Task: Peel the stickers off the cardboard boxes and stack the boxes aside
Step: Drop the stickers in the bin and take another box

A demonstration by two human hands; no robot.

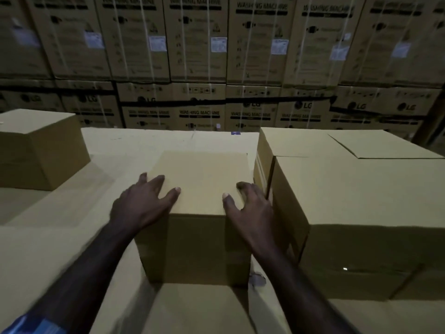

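Note:
A plain brown cardboard box (202,179) stands in the middle of a wide cardboard surface (134,143). My left hand (144,201) lies on its top left edge, fingers spread and fairly straight, thumb on the top face. My right hand (250,206) lies on the top right edge, its fingers reaching over the right side next to the neighbouring box. No sticker shows on the faces of this box that I can see. A crumpled pale scrap (257,278) lies at the box's lower right corner.
A larger cardboard box (361,189) stands close on the right, almost touching the middle one. Another box (36,145) sits at the far left. Behind them rises a wall of stacked washing-machine cartons (216,56) with white labels.

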